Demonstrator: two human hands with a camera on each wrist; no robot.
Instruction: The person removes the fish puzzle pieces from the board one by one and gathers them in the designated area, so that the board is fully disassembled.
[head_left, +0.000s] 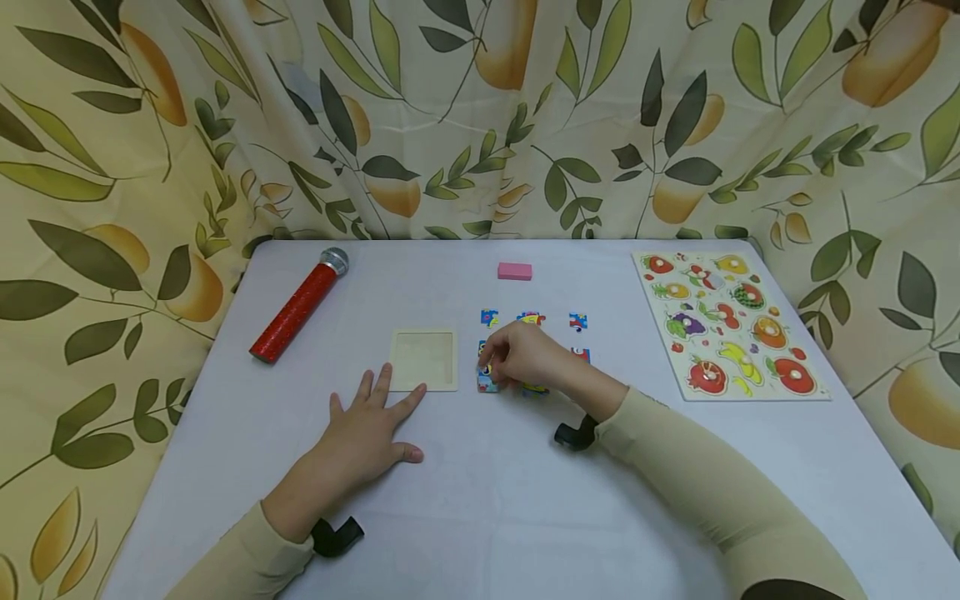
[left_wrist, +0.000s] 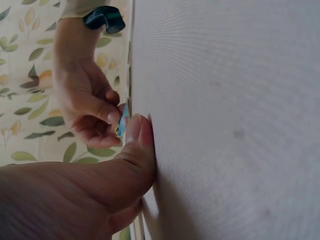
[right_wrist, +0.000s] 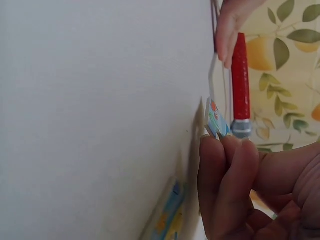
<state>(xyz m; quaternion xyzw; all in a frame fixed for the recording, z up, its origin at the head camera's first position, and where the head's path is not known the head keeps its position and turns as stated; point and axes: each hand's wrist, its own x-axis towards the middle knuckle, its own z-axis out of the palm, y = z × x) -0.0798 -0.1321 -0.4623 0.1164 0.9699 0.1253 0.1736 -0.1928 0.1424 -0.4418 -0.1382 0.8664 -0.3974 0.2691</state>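
Note:
My right hand point(head_left: 528, 354) pinches a small colourful puzzle piece point(right_wrist: 216, 119) between thumb and fingers; in the right wrist view the piece is tilted up on its edge. Below and around that hand lie several more puzzle pieces point(head_left: 489, 317), partly covered by it in the head view. Spread on the white table, my left hand point(head_left: 360, 446) has its fingers straight, with fingertips right at the lower rim of a shallow square puzzle frame point(head_left: 453, 358). The frame holds no pieces. In the left wrist view the left thumb point(left_wrist: 139, 140) points toward the right hand.
A red microphone point(head_left: 296, 312) with a silver head lies at the back left. Behind the pieces sits a pink block point(head_left: 514, 272). A fruit picture board point(head_left: 675, 367) lies at the right. Leaf-and-fruit patterned cloth point(head_left: 480, 125) hangs behind the table point(head_left: 465, 517).

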